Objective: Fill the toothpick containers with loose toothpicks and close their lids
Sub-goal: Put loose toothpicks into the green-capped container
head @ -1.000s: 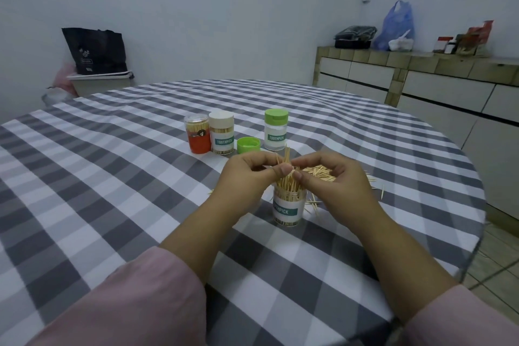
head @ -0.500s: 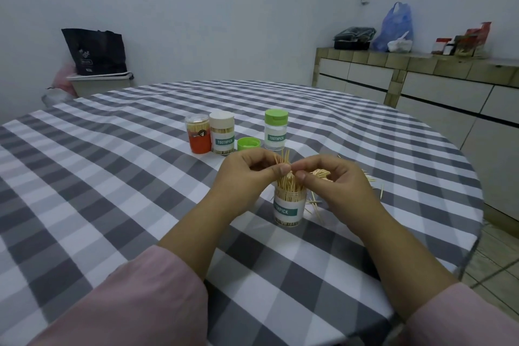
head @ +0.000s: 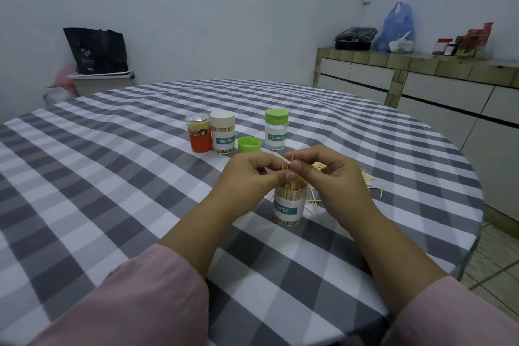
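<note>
The filling step is in hand: the left hand (head: 247, 174) and right hand (head: 328, 174) meet fingertip to fingertip, together pinching a small bundle of wooden toothpicks (head: 288, 166) above the open clear labelled toothpick container (head: 288, 206), which stands near the right edge of the checked-cloth counter (head: 112, 177). Next, I judge, the bundle needs lowering upright into the crowded mouth, then the loose green round lid (head: 249, 144) fetched from further in.

We count four toothpick containers (head: 287, 205) on the worktop (head: 112, 177): three lidded, one open; one loose green lid (head: 249, 144); two hands (head: 252, 174).
</note>
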